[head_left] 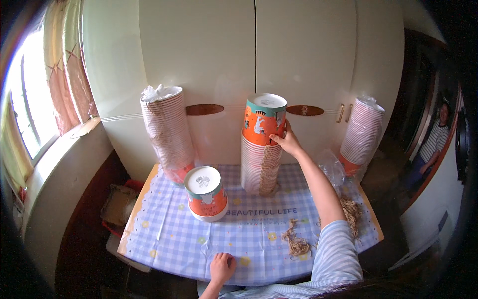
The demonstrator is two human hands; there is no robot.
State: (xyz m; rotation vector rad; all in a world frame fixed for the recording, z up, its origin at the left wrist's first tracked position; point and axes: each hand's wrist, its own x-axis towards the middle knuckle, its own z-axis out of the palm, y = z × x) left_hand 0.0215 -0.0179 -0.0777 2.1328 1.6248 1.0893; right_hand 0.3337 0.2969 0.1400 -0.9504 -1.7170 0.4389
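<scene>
While my right hand (287, 142) grips the orange-teal paper cup (264, 119) topping the tall upside-down cup stack (259, 167), my left hand (222, 267) rests loosely curled on the blue checked tablecloth (169, 234), empty.

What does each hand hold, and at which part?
The right hand grips the top cup of the middle stack at its lower side. The left hand holds nothing; it rests on the table.

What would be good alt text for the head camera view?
A person's right hand grips the top of a tall stack of orange paper cups on a blue checked table. The left hand rests on the table's near edge, with a short cup stack nearby.
</scene>
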